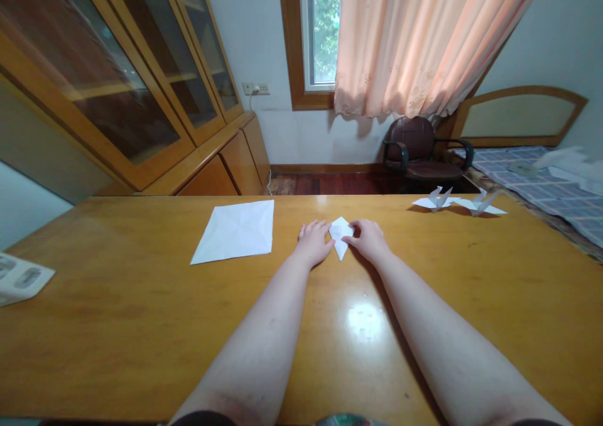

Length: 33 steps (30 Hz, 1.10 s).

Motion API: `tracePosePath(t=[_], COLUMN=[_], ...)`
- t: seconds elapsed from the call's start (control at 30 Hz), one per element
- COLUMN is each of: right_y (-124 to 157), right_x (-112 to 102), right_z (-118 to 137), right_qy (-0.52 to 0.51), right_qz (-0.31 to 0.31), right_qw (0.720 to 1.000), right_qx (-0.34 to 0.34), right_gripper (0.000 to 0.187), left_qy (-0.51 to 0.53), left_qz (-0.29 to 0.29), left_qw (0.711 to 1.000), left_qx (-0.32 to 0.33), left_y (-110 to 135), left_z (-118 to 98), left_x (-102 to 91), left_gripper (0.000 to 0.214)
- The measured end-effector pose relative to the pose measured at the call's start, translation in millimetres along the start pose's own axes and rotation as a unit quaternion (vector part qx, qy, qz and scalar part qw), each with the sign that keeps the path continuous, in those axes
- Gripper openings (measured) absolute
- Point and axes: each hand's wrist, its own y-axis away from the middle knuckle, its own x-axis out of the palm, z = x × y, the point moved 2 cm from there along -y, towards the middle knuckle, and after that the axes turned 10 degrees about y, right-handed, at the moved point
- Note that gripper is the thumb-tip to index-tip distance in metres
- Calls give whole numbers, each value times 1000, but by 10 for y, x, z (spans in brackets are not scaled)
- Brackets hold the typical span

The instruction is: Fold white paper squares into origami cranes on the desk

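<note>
A small white sheet of folded paper, kite-shaped with its long point toward me, lies on the wooden table. My left hand rests flat on the tabletop at the paper's left side. Its fingers are stretched out and apart, and the thumb touches the paper's left edge. On the other side, my right hand has its thumb and forefinger on the right edge of the paper, pinching it. The other right fingers curl and are partly hidden.
A larger creased white sheet lies flat to the left. Two folded paper cranes stand at the far right of the table. A printed paper sits at the left edge. Beyond are a brown chair and a glass-doored cabinet.
</note>
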Motion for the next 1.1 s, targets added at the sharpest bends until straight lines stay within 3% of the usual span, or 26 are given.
tracePosePath(t=[0.13,0.4,0.57,0.83,1.0,1.1], right_y=[12,-11,2,6,19,28], right_x=[15,115,99,82,71,63], right_z=[31,19,41,59,80,91], right_qy=[-30,-163,-216,-294,-337,-394], right_qz=[7,16,25,29,65,75], right_qw=[999,986,975,955,939,916], right_qx=[-40,-33,-34,13,-1,8], right_gripper=[39,45,38,45,21,22], left_qy=[2,67,113,262,303,350], left_qz=[-8,-52,-66,-104,-139,-149], left_qw=[1000,996,991,959,943,925], left_qx=[-18,-7,-7,5,19,18], left_y=[-10,-10,-38,-71,-69,-74], left_z=[1,-45,-23,13,-32,-38], left_x=[-4,-48,-49,-22,-73,-71], left_gripper=[50,25,16,40,20,13])
